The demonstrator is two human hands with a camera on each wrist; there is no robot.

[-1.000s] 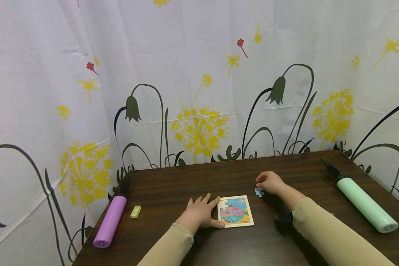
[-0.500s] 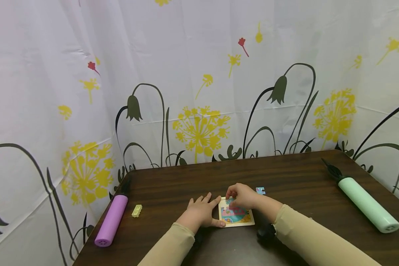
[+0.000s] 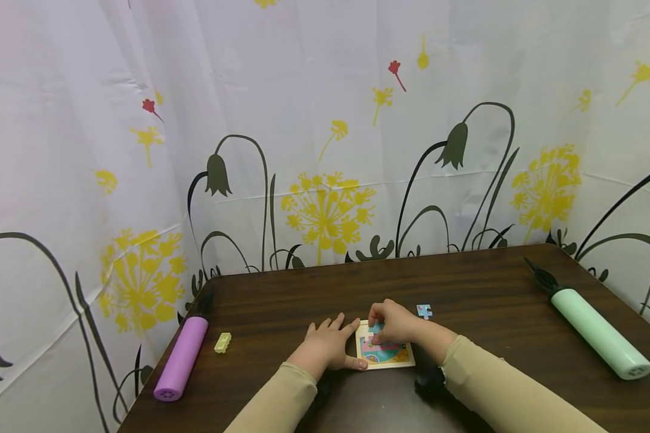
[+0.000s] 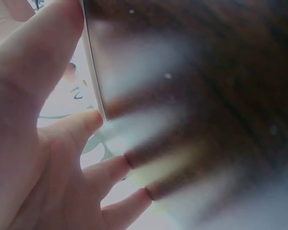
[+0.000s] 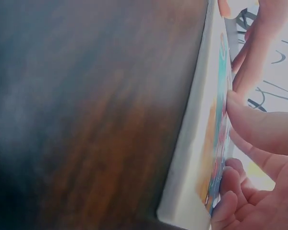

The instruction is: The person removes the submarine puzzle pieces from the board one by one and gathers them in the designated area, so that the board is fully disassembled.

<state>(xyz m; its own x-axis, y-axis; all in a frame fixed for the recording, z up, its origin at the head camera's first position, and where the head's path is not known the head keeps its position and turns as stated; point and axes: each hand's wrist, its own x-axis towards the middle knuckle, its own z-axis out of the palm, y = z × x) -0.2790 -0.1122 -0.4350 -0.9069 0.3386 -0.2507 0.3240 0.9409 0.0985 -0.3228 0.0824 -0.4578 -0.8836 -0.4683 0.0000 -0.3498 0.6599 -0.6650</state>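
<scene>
A small square jigsaw puzzle (image 3: 390, 361) in a pale wooden frame lies on the table, with a pink and blue picture; a pale gap shows in its upper left. My left hand (image 3: 327, 347) lies spread, thumb and a fingertip touching the frame's left side. Over the puzzle's upper part, my right hand (image 3: 392, 322) has its thumb and forefinger bent around a blue puzzle piece (image 3: 376, 328); how firmly they pinch it is partly hidden. In the right wrist view the right thumb (image 5: 257, 124) touches the picture surface. One loose blue puzzle piece (image 3: 424, 311) lies behind the right wrist.
On the dark wooden table (image 3: 303, 294), a purple hand pump (image 3: 181, 359) lies at the left and a mint green one (image 3: 601, 332) at the right. Beside the purple pump is a small yellow block (image 3: 222, 343). A flowered curtain (image 3: 325, 120) hangs behind.
From beside the loose piece, my right hand has moved left and toward me onto the puzzle. The loose piece stays behind on the table. My left hand keeps its place.
</scene>
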